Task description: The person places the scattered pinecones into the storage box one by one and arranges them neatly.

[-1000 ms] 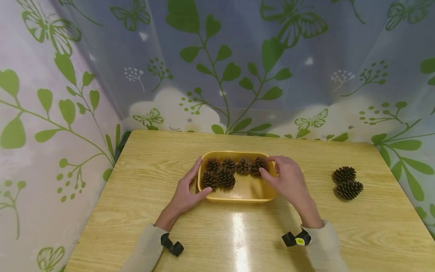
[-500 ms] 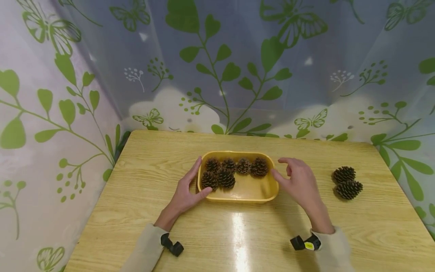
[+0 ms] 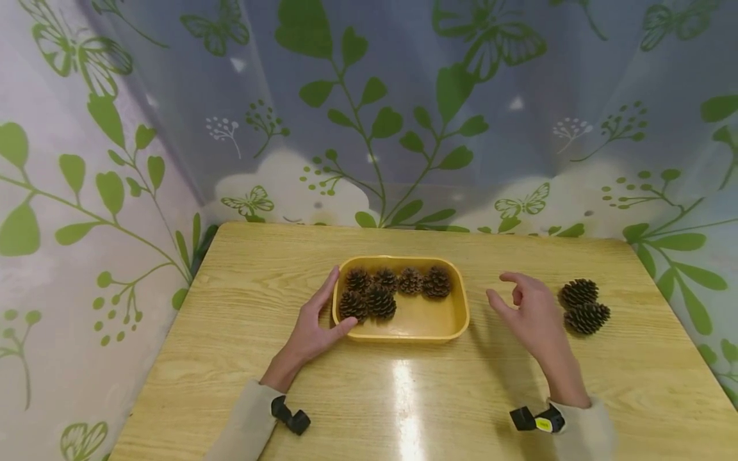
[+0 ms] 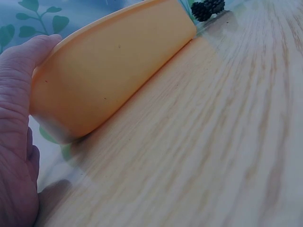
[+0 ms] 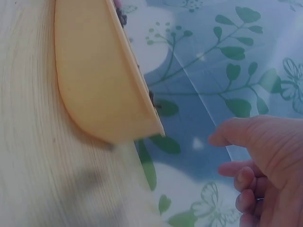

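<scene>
A yellow plastic box (image 3: 423,318) sits on the table with several brown pine cones (image 3: 381,302) inside, in its left part and along its far wall. My left hand (image 3: 310,331) holds the box's left end, thumb on the near rim and fingers along the left side. In the left wrist view the thumb lies over the rim of the box (image 4: 118,61). Between the box and two pine cones (image 3: 587,318) on the right, my right hand (image 3: 533,314) hovers above the table, fingers loosely bent and holding nothing. The right wrist view shows it apart from the box (image 5: 94,61).
The wooden table (image 3: 230,288) reaches back to a patterned curtain (image 3: 369,128) with green leaves and butterflies. Another patterned curtain (image 3: 86,256) hangs along the left side. Light reflects off the table in front of the box.
My right hand has come away from the rightmost pine cone in the box and moved right, towards the two cones on the table. The left hand stays on the box.
</scene>
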Motion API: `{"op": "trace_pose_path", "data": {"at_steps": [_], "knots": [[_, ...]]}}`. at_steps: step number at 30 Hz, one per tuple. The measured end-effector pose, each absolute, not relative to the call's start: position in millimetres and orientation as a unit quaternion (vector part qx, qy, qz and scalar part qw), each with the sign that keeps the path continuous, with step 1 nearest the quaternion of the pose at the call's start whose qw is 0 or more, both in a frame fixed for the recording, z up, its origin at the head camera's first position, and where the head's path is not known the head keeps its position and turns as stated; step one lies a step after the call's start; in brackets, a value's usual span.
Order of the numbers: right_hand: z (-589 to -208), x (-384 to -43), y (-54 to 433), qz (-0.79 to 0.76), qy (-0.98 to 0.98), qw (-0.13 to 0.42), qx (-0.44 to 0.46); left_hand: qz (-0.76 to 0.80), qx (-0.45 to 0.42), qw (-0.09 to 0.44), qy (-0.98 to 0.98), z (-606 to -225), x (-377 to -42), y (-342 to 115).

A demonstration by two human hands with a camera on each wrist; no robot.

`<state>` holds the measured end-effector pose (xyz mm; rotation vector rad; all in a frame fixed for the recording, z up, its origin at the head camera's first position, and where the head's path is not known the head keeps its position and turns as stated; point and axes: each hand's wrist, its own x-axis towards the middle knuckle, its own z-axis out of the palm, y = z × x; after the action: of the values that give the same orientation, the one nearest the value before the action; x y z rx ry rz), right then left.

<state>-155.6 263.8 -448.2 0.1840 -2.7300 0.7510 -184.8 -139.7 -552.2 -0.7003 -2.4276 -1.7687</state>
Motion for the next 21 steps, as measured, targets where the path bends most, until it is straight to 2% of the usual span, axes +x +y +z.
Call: {"op": "trace_pose_path", "data": {"at_steps": [13,21], "knots": [[-457,-136,299,0.25,-0.954,0.166,0.01,-0.566,-0.232,0.03,-0.791,-553,-187,-140],[-463,-129,320,0.25,-0.945,0.208,-0.02,-0.567,-0.227,0.028,-0.792,-551,-183,-138]]}}
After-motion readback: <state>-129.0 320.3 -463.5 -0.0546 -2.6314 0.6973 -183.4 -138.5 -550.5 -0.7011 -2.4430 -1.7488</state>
